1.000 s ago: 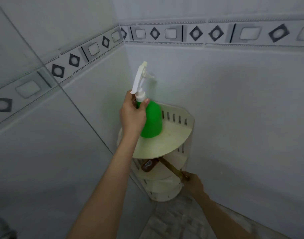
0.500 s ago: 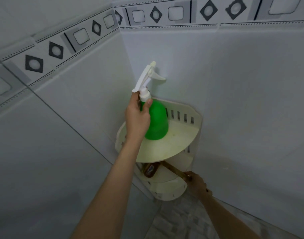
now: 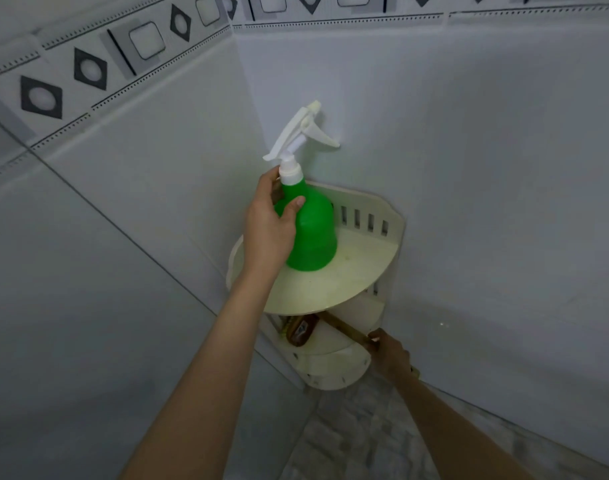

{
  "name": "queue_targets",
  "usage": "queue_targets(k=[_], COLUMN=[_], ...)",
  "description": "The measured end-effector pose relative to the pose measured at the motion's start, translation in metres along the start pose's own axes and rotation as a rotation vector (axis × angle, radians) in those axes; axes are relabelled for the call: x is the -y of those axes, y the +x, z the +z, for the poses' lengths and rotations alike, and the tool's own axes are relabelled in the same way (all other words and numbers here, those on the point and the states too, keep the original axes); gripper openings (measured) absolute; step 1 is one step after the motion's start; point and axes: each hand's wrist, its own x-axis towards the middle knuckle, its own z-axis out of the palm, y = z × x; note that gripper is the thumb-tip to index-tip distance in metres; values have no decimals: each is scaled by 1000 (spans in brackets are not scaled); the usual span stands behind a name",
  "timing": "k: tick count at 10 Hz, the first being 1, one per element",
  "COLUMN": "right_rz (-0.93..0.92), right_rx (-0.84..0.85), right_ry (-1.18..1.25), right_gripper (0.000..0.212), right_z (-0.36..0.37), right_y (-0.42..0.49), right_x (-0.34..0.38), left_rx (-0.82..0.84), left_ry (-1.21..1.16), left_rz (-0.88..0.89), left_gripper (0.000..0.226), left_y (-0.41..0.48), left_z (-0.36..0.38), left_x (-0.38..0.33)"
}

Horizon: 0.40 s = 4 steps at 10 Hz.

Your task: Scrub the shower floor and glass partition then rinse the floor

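- Head view, left hand [image 3: 268, 223]: closed around the shoulder and neck of the green spray bottle [image 3: 311, 233], thumb laid across the front. The hand is seen lower on the bottle than half a second ago, when it was held at the collar.
- Right hand [image 3: 389, 356]: closed on the wooden handle of the scrub brush [image 3: 301, 330], whose head lies on the middle shelf.
- Spray bottle: stood upright on the top tier of the corner shelf [image 3: 365, 251], white trigger head pointed toward the wall. Whether the base is fully set down cannot be told.
- Brush: no shift in its position is noted against the earlier frames.
- Shower floor [image 3: 358, 441]: visible below, between the arms; no scrubbing yet.
- Judgement: supplies are being handled at the shelf; the task is at its very start or between steps.
- Camera: tilted downward since a second ago; the tile border [image 3: 88, 69] is now nearer the top edge.
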Motion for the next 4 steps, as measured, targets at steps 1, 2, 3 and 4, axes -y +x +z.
queue_targets(k=[1, 2, 3, 4], right_rz=[8, -8, -52, -103], right_rx=[47, 34, -16, -114], right_ry=[25, 75, 124, 202], right_gripper=[38, 44, 50, 48], right_z=[-6, -20, -39, -65], right_y=[-6, -13, -31, -49], right_x=[0, -3, -7, -13], left_rx=[17, 8, -12, -40], left_ry=[-6, -9, -26, -60], left_rz=[-9, -12, 15, 21], left_gripper=[55, 60, 60, 53], left_y=[-3, -3, -17, -39], left_z=[1, 1, 0, -1], left_x=[3, 0, 1, 6])
